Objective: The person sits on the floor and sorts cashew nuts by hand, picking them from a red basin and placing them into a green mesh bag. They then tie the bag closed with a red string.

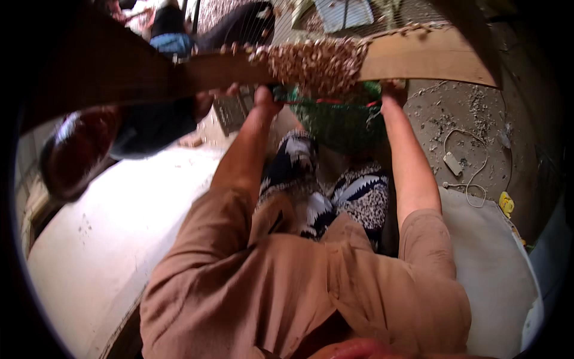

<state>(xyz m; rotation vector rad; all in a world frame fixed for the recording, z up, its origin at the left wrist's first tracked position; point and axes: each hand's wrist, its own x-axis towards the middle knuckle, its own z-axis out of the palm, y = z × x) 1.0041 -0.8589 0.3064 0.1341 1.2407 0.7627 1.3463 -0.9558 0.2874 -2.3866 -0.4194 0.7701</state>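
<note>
In front of my legs hangs a green net bag (338,123), its mouth stretched wide under a wooden board (412,53). My left hand (265,95) grips the bag's rim on one side. On the opposite side my right hand (392,94) holds the rim, its fingers partly hidden by the board. A mass of small pinkish-brown pieces (316,63), perhaps cloves or nuts, spills over the board's edge toward the bag's mouth. A red strand (329,101) runs along the near rim. How full the bag is cannot be seen.
Another person's hand (204,104) and dark sleeve (150,128) are close to my left hand. A wire screen (246,24) lies beyond the board. Pale panels flank me. A power strip (453,164) with a looped cord and scattered debris lie on the floor at right.
</note>
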